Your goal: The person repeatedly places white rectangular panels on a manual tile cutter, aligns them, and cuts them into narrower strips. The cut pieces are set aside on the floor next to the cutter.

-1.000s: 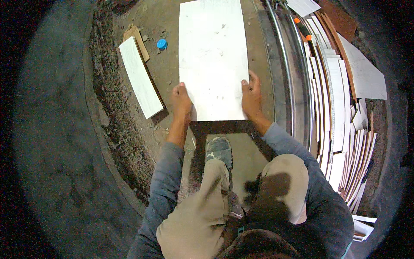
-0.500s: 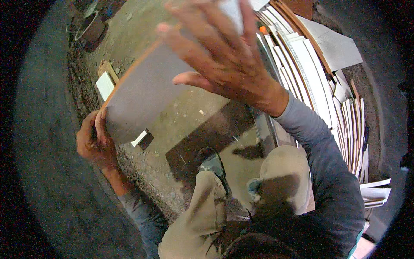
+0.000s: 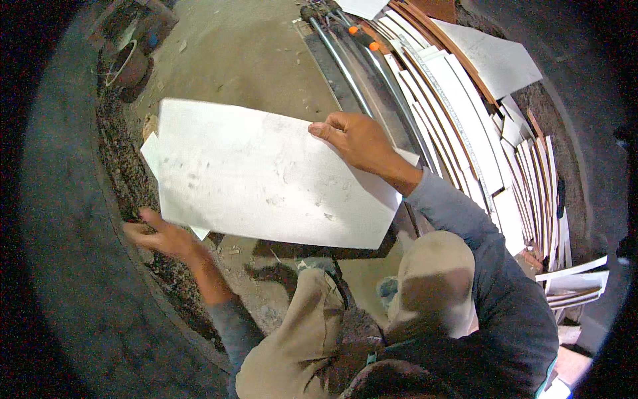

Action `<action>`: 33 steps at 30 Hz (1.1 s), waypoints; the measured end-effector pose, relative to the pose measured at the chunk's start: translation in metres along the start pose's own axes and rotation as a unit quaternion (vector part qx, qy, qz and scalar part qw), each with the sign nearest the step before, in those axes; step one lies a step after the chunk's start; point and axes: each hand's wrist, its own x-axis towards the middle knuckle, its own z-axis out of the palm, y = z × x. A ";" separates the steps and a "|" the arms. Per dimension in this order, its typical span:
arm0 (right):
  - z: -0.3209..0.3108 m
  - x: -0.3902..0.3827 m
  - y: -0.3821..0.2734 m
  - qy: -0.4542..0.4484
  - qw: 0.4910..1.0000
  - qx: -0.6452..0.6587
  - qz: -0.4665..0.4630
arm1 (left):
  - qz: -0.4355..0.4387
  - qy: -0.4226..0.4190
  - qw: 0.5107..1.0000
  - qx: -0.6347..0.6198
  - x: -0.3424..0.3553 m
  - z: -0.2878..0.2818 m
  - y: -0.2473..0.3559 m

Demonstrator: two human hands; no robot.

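Observation:
A large white tile (image 3: 266, 179) with dark smudges on its face is held up in front of my knees, its lower right corner cut at a slant. My right hand (image 3: 355, 139) grips its far edge near the right end, thumb on the face and the other fingers partly hidden. Just off the tile's lower left corner, my left hand (image 3: 163, 238) is empty with fingers apart. Beneath the tile, parts of other white pieces (image 3: 151, 154) stick out at the left.
Metal rails with orange knobs (image 3: 374, 46), resembling a tile cutter, lie ahead on the right. Beside them are many long white strips (image 3: 465, 113) and a white offcut (image 3: 498, 63). A bucket (image 3: 127, 65) stands far left by a rough dirt edge (image 3: 119, 153).
The tile has swung from a steep tilt to a flatter pose, its white face now showing. My right hand has closed on its far edge; my left hand has let go.

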 end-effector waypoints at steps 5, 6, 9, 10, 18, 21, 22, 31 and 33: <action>0.040 -0.015 0.059 -0.047 0.984 0.101 0.138 | -0.459 -0.371 0.668 -0.452 -0.179 -0.015 -0.046; 0.052 -0.020 0.069 -0.029 0.981 0.104 0.159 | -0.461 -0.367 0.711 -0.383 -0.189 -0.009 -0.049; 0.077 -0.031 0.096 0.011 0.977 0.122 0.173 | -0.413 -0.393 0.765 -0.300 -0.202 0.026 -0.048; 0.079 -0.038 0.101 -0.001 0.978 0.125 0.170 | -0.404 -0.401 0.764 -0.304 -0.198 0.038 -0.048; 0.010 -0.088 0.122 0.091 0.994 -0.058 0.025 | -0.424 -0.439 0.744 -0.271 -0.195 0.118 -0.048; -0.017 -0.098 0.145 0.155 0.980 -0.127 0.011 | -0.412 -0.447 0.750 -0.260 -0.199 0.142 -0.047; -0.021 -0.102 0.155 0.172 0.974 -0.142 0.029 | -0.409 -0.459 0.739 -0.276 -0.198 0.151 -0.046; -0.024 -0.138 0.217 0.194 0.955 -0.056 0.217 | -0.438 -0.476 0.703 -0.295 -0.221 0.204 -0.039; -0.024 -0.137 0.221 0.187 0.962 -0.049 0.193 | -0.458 -0.482 0.690 -0.285 -0.227 0.212 -0.040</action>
